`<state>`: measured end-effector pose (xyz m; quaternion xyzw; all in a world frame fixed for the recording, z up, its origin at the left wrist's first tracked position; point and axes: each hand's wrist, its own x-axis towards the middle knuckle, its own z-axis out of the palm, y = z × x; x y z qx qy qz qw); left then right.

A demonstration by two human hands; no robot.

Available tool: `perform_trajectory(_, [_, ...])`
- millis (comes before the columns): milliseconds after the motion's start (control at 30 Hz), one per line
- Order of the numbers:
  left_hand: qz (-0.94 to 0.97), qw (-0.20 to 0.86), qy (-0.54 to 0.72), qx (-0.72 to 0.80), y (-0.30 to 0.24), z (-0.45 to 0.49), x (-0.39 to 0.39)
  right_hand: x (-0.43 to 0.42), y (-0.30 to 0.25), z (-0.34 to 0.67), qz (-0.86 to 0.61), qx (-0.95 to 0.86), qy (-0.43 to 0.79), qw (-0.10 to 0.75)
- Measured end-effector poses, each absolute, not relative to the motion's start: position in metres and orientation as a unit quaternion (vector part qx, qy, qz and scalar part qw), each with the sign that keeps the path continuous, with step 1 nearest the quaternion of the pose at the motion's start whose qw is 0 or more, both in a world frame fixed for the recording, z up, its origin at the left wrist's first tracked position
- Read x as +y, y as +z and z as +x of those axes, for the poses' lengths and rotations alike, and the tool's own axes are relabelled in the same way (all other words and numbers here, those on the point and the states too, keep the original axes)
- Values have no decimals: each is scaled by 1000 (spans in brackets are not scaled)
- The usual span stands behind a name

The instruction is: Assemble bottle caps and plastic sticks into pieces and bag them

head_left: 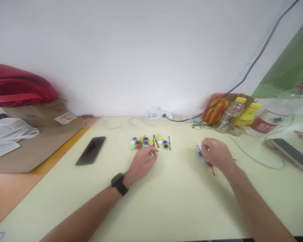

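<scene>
My left hand (142,163), with a black watch (119,184) on its wrist, is at the near edge of a cluster of small coloured discs (132,147) and thin plastic sticks (170,143). Its thumb and fingertips curl close together. A bit of green shows at the tips, but I cannot tell whether it is held. Over to the right, my right hand (217,153) is closed, knuckles up. Beneath and beside it lie a blue stick (198,148), a blue disc (200,154) and a red stick (213,170). Its fingertips and anything in them are hidden.
A black phone (91,151) lies at left, near cardboard (40,148) and a red bag (20,85). Glasses (202,126), bottles (231,116) and a large jug (265,124) stand back right. Another phone (293,154) and a cable (257,164) are at right.
</scene>
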<state>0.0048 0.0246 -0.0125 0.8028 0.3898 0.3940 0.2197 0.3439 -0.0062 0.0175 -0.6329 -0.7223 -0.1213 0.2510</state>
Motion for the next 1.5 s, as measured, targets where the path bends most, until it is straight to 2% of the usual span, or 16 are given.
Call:
perform_trajectory(100, [803, 218, 395, 389, -13, 5, 24, -6, 22, 354, -654, -686, -145, 284])
perform_trajectory(167, [803, 216, 396, 388, -13, 5, 24, -6, 24, 351, -634, -681, -127, 344])
perform_trajectory(267, [805, 214, 397, 386, -12, 4, 23, -7, 26, 332, -565, -690, -68, 446])
perform_trajectory(367, [804, 217, 395, 387, -12, 4, 24, -9, 20, 305, -524, -698, 10, 488])
perform_trajectory(467, [805, 220, 392, 388, -12, 4, 24, -10, 9, 283, -510, -706, 92, 483])
perform_trajectory(567, [805, 222, 391, 387, -11, 4, 24, -10, -4, 271, -509, -711, 126, 468])
perform_trajectory(1000, [805, 227, 386, 390, -9, 5, 22, -2, -15, 269, -569, -721, 110, 380])
perform_trajectory(1500, [807, 233, 382, 386, -9, 5, 21, -7, -9, 264, -539, -747, 115, 372])
